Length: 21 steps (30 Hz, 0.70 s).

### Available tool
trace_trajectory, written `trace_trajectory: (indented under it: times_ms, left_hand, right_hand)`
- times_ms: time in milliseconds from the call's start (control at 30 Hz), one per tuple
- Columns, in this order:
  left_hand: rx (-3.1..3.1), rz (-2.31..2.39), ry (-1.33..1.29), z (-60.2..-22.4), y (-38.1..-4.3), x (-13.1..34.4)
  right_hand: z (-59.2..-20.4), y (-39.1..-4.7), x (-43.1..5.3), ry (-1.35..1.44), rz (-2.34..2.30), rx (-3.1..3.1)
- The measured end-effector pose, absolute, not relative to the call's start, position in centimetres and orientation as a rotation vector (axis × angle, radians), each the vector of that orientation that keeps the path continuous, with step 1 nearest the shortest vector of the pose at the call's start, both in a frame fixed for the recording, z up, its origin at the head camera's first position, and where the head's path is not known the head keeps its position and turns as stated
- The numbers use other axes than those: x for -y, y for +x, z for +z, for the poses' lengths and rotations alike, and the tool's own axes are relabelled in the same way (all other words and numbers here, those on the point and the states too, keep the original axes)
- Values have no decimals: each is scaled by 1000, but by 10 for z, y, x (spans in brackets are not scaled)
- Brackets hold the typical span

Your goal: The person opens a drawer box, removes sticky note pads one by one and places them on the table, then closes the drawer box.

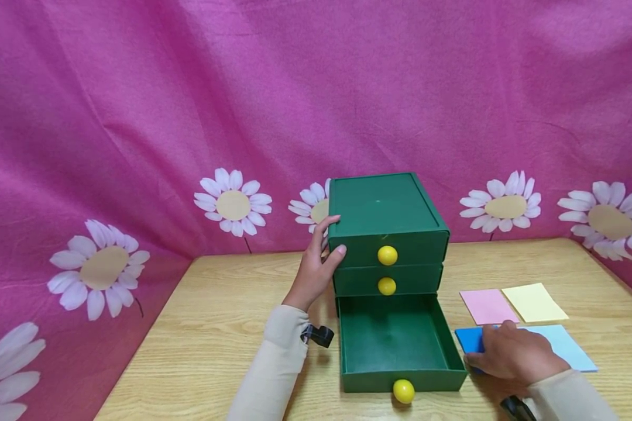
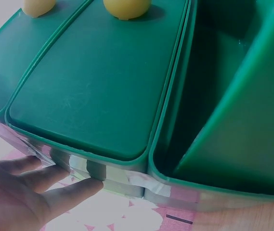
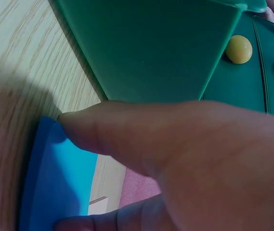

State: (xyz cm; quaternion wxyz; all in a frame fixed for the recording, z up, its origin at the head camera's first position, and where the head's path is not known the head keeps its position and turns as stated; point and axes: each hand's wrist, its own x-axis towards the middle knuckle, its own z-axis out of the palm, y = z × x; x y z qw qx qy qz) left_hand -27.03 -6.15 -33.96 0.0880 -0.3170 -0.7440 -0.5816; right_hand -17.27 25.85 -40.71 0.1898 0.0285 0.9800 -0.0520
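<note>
A green three-drawer unit [image 1: 381, 204] with round yellow knobs stands on the table, its bottom drawer [image 1: 368, 383] pulled out. My left hand [image 1: 316, 266] rests against the unit's upper left side, thumb at the front corner; the left wrist view shows straight fingers [image 2: 74, 192] along the side. To the right of the drawer, my right hand [image 1: 521, 352] pinches a dark blue sticky note pad [image 1: 467, 338] by its edges. In the right wrist view the thumb [image 3: 98, 126] is at one corner of the pad and a finger lies across from it.
Beside and behind the right hand lie a light blue pad [image 1: 566, 345], a pink pad [image 1: 487, 305] and a yellow pad [image 1: 534, 302]. A pink cloth [image 1: 316, 88] with large daisies hangs behind the wooden table [image 1: 216, 327].
</note>
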Motion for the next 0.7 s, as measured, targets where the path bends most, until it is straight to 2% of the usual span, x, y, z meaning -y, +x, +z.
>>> trace_trajectory:
  times_ms: [700]
  left_hand:
    - [2215, -1734, -938, -339, -270, 62]
  right_hand:
    - [-398, -173, -259, 117, -177, -2792]
